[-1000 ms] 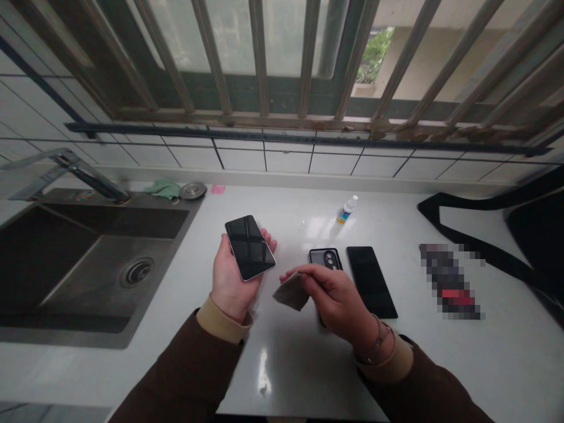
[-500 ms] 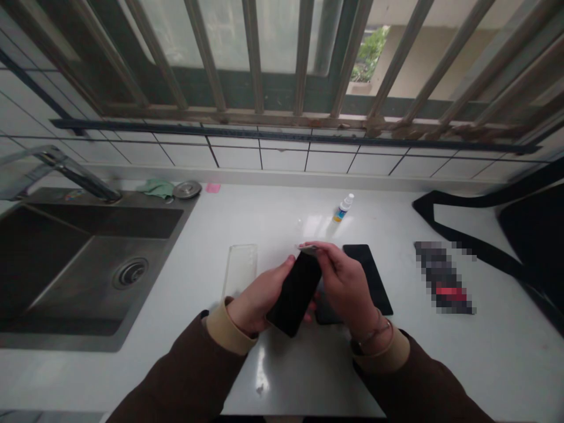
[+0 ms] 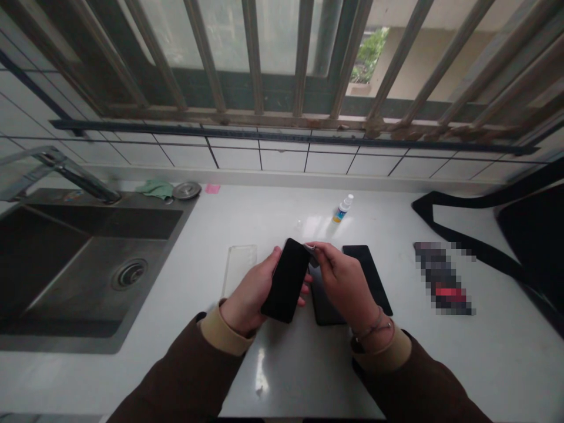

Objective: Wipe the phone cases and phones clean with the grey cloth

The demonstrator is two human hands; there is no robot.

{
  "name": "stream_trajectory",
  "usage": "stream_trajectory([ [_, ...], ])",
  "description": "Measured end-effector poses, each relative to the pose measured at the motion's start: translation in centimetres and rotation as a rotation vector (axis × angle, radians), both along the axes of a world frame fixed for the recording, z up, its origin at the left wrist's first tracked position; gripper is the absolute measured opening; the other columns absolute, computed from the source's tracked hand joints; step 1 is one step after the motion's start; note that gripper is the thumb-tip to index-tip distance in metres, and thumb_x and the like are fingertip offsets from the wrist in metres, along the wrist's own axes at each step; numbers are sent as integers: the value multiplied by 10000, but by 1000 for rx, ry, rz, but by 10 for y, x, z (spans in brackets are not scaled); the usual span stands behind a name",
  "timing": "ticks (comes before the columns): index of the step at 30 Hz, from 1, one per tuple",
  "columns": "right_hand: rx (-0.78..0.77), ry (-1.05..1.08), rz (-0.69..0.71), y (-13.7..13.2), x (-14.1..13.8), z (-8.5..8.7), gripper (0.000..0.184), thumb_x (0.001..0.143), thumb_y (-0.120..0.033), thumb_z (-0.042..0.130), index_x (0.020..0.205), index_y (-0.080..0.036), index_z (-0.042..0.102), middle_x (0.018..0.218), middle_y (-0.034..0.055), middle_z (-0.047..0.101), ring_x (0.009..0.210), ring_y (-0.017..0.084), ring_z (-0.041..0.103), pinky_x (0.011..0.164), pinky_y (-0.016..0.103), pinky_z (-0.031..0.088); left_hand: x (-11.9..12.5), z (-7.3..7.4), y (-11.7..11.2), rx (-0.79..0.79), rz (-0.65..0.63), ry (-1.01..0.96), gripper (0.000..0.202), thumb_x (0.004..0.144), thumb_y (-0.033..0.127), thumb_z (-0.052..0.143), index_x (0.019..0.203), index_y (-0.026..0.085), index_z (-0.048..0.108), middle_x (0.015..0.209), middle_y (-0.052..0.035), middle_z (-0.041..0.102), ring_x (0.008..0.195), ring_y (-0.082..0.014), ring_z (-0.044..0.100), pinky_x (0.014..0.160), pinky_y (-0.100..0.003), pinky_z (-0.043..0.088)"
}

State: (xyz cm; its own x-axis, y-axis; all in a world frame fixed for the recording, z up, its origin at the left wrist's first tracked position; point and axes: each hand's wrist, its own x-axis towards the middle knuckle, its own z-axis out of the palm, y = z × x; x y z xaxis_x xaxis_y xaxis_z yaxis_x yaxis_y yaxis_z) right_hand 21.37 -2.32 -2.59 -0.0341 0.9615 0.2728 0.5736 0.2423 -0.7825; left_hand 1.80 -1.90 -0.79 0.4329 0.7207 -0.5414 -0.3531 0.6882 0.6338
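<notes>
A black smartphone [image 3: 287,282] lies face up in my left hand [image 3: 252,289], with the thumb along its left edge and fingertips showing past its right edge. My right hand [image 3: 346,282] pinches a small grey cloth [image 3: 313,254] beside the phone's upper right corner. Beneath the right hand, a dark flat tablet-like device [image 3: 368,276] rests on the counter, partly covered by that hand. Left of the phone is a clear phone case [image 3: 240,267], its lower part hidden by my left hand.
A small spray bottle [image 3: 342,209] stands behind my hands on the white counter [image 3: 273,205]. At left is a steel sink [image 3: 101,252] with a faucet [image 3: 83,176], a green cloth [image 3: 155,189] and a drain lid [image 3: 187,190]. A black strap [image 3: 467,202] and a pixelated object [image 3: 443,279] lie right.
The phone has shifted slightly left and up in my left hand, and its top edge is now uncovered. The cloth in my right hand has moved from the top edge to the upper right corner.
</notes>
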Motion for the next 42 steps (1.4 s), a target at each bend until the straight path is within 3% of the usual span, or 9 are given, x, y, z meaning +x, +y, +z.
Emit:
stream_trajectory([
  [5, 8, 55, 54, -4, -7, -2, 335, 1143, -340, 486, 1305, -278, 773, 1166, 70, 852, 1032, 267, 824, 898, 423, 657, 1, -9, -7, 20, -179, 21, 619, 1064, 668, 538, 1162, 94, 748, 904, -187, 808, 658, -232, 771, 587, -316, 609],
  [8, 95, 122, 121, -8, -10, 0, 330, 1138, -304, 494, 1321, -318, 769, 1293, 48, 826, 1192, 263, 794, 1066, 481, 640, 5, -15, -11, 7, -231, -33, 617, 1049, 684, 559, 1262, 128, 722, 895, -153, 803, 669, -243, 766, 628, -349, 606],
  [14, 266, 161, 268, -11, -10, 5, 332, 1111, -191, 533, 1293, -337, 769, 1514, 17, 712, 1491, 265, 613, 1318, 625, 427, 14, -16, -13, 141, -111, -201, 421, 1034, 458, 719, 1394, 242, 701, 1187, -105, 773, 979, -224, 741, 863, -344, 575],
  [19, 292, 178, 350, -14, -11, 10, 383, 1094, -129, 538, 1332, -341, 750, 1507, 17, 717, 1530, 264, 571, 1288, 617, 473, 15, -17, -14, 47, -24, -239, 321, 1011, 420, 744, 1247, 203, 753, 1135, -92, 764, 909, -181, 702, 801, -300, 547],
  [23, 288, 180, 462, -14, -10, 14, 398, 1075, -94, 538, 1316, -328, 754, 1449, 26, 756, 1510, 265, 594, 1262, 602, 508, 14, -13, -9, -12, 126, -297, 264, 1021, 377, 742, 1199, 184, 776, 1156, -85, 775, 963, -168, 717, 887, -293, 575],
  [26, 291, 146, 562, -16, -8, 16, 398, 1065, -89, 545, 1317, -320, 748, 1414, 29, 776, 1491, 266, 614, 1268, 601, 502, 13, -6, -2, -68, 219, -326, 328, 1049, 453, 709, 1120, 142, 786, 1121, -101, 784, 995, -163, 733, 942, -275, 586],
  [33, 372, 20, 646, -22, -8, 23, 369, 1029, -80, 589, 1287, -290, 749, 1385, 47, 789, 1459, 277, 639, 1265, 569, 514, 5, -5, 7, -65, 433, -193, 423, 1041, 552, 675, 1055, 139, 766, 971, -113, 795, 874, -211, 773, 851, -332, 639],
  [38, 563, -139, 633, -22, -11, 23, 287, 1028, -64, 592, 1243, -183, 741, 1458, 90, 751, 1465, 290, 616, 1286, 554, 495, 2, -1, 9, -109, 464, -293, 605, 1076, 630, 522, 999, 84, 771, 937, -174, 793, 852, -277, 787, 868, -416, 665],
  [42, 565, -212, 587, -18, -10, 17, 263, 1025, -57, 615, 1209, -193, 743, 1494, 69, 731, 1458, 279, 619, 1300, 539, 476, 1, 7, 10, -107, 482, -373, 680, 1113, 631, 405, 1106, 64, 780, 987, -183, 808, 873, -272, 797, 885, -416, 674],
])
